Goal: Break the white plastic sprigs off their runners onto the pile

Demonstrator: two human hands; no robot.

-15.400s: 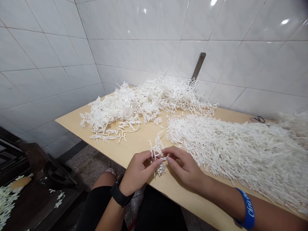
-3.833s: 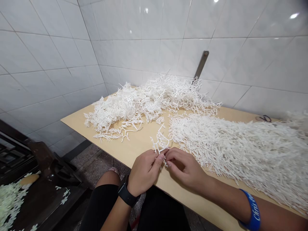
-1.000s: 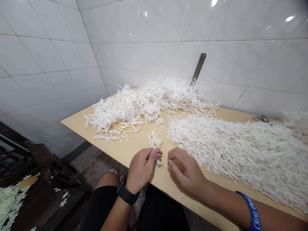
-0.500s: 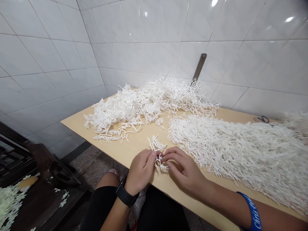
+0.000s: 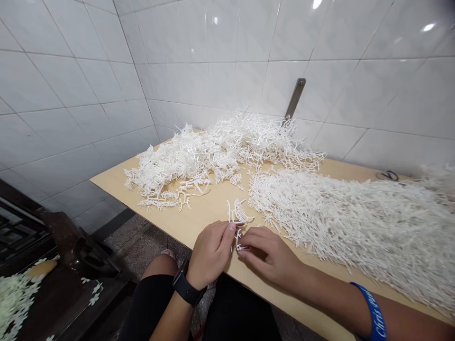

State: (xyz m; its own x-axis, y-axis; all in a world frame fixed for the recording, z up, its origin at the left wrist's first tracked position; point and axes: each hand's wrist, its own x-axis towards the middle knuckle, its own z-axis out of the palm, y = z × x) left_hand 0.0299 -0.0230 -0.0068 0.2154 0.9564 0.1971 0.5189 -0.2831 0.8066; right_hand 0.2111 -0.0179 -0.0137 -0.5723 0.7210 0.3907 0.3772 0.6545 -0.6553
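A small white branched plastic piece stands up between my hands, over the near edge of the table. My left hand is closed on its middle, thumb on top. The fingers of my right hand pinch the lower twigs of the same piece, and its fingertips partly hide them. Behind my hands, a tangled heap of white branched pieces lies at the back left. To the right spreads a wide, flatter pile of thin white sprigs, close beside my right hand.
The tan tabletop meets a tiled wall. A metal bar rises behind the heap, and a black loop lies near the wall. Dark wooden furniture at left carries pale flower-like pieces.
The white piece has turned between my hands. My right hand's fingers have curled in and moved slightly down onto its lower twigs. My left hand has barely shifted.
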